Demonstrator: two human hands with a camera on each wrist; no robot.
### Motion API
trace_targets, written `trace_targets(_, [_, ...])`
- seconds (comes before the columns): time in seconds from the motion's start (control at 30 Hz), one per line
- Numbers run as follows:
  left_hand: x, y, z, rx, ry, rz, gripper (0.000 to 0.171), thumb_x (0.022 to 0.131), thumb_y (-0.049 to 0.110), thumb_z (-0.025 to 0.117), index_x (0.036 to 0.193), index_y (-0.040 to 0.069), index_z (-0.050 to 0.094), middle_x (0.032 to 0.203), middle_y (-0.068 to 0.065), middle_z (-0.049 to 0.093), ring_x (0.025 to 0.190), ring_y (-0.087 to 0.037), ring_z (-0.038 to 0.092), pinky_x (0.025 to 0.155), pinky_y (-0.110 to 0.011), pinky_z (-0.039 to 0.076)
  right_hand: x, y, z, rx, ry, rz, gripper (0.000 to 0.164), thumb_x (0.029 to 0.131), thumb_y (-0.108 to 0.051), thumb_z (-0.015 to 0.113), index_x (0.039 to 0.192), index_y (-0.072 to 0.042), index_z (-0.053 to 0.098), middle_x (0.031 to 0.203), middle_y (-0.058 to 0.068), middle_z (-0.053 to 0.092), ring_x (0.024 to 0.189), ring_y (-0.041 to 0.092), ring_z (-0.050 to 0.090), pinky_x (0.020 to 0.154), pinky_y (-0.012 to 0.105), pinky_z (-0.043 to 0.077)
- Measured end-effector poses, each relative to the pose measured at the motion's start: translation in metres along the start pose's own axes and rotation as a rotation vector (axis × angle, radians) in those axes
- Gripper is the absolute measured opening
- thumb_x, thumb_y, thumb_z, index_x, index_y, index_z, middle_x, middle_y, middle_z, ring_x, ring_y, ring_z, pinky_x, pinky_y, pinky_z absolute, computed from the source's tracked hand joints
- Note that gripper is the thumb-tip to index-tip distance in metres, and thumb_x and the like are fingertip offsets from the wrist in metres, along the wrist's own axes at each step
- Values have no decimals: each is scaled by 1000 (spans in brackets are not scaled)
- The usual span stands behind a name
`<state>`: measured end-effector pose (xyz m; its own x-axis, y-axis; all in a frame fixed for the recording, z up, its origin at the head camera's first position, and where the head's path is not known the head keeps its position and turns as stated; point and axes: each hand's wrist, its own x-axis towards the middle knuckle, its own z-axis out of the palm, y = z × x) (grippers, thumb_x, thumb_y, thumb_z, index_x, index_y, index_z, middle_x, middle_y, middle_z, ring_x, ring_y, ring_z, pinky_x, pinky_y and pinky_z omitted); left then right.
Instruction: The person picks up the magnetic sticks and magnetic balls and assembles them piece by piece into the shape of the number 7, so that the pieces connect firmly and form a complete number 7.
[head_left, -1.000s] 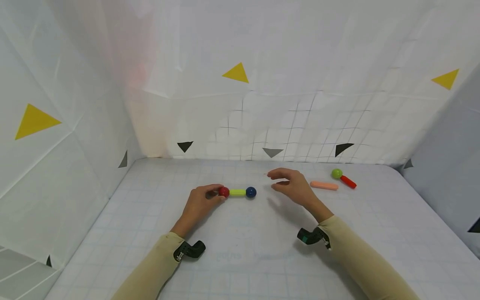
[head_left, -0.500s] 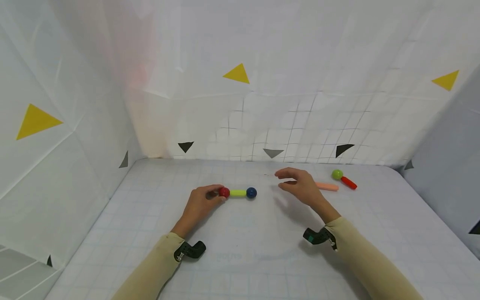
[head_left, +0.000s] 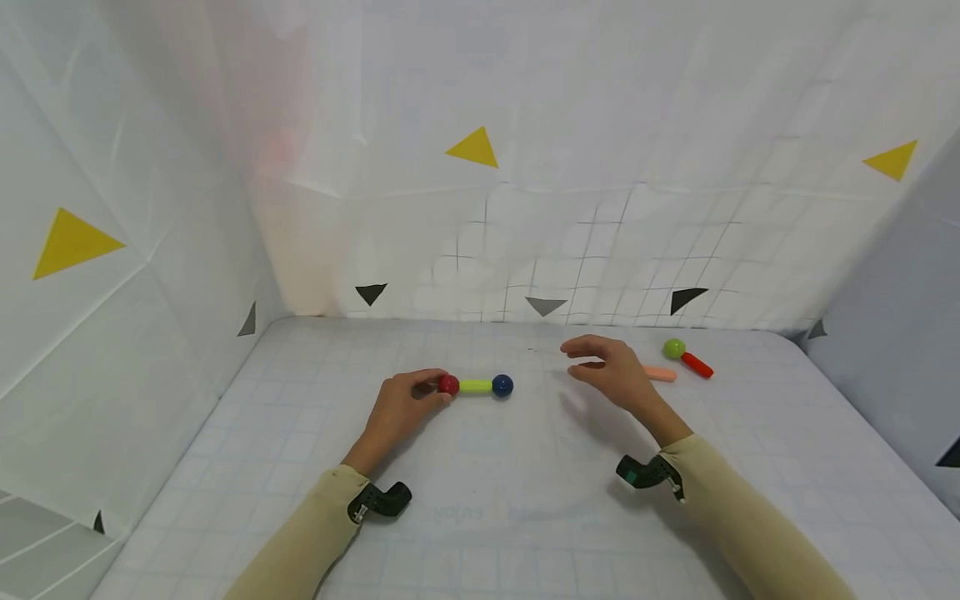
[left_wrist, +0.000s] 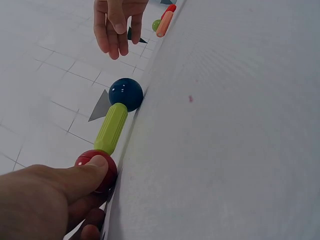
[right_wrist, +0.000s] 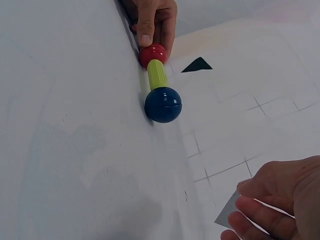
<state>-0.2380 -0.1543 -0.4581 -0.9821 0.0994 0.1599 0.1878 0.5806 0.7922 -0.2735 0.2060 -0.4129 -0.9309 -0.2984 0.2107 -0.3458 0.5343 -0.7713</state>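
Note:
My left hand [head_left: 401,408] pinches a red ball [left_wrist: 102,172] between thumb and fingers. From that ball a ribbed yellow-green rod [left_wrist: 111,129] runs to a dark blue ball [right_wrist: 163,104], the three joined in a straight line on the table. To the right of the blue ball hovers my right hand [head_left: 611,371], its fingers loosely bent and thumb apart, with nothing between them. Behind this hand lies an orange rod [head_left: 662,374], its left part hidden by the hand in the head view.
Further right, a light green ball [head_left: 674,348] is joined to a red rod [head_left: 697,365] near the back of the table. White sheeting with yellow and black triangles forms walls at the back and both sides of the grid-marked table [head_left: 480,467].
My right hand has moved to the right, away from the blue ball, and now covers more of the orange rod. The left hand and the joined pieces stay in place.

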Motion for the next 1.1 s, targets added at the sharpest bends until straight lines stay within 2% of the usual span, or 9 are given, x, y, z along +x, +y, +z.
trace_targets(0.23, [2,-2,1,4,1,-2,37,90,20,84,126,20,77,114,1,74,103,-18,65,95,-45,51,-2,5,-6,-7,9,8,34,95,1,72,129,2,67,130,21,66,121,40,62,98,51,52])
trace_targets(0.6, [2,-3,1,5,1,-8,37,91,21,84,127,19,76,115,2,73,104,-18,65,95,-44,52,-7,8,-17,-6,21,34,36,95,1,72,131,3,66,131,21,66,122,42,61,99,52,51])
trace_targets(0.8, [0,-3,1,-1,-1,2,40,91,21,84,130,18,75,116,0,73,103,-18,65,94,-43,52,-11,10,-24,-12,34,46,37,96,0,71,133,3,64,132,21,65,122,41,62,99,51,51])
trace_targets(1.1, [0,-4,0,15,1,51,42,92,17,82,133,15,73,121,-3,72,105,-20,66,93,-43,53,-16,17,-30,-37,50,54,36,98,-1,71,133,1,64,132,24,65,118,43,64,99,52,50])
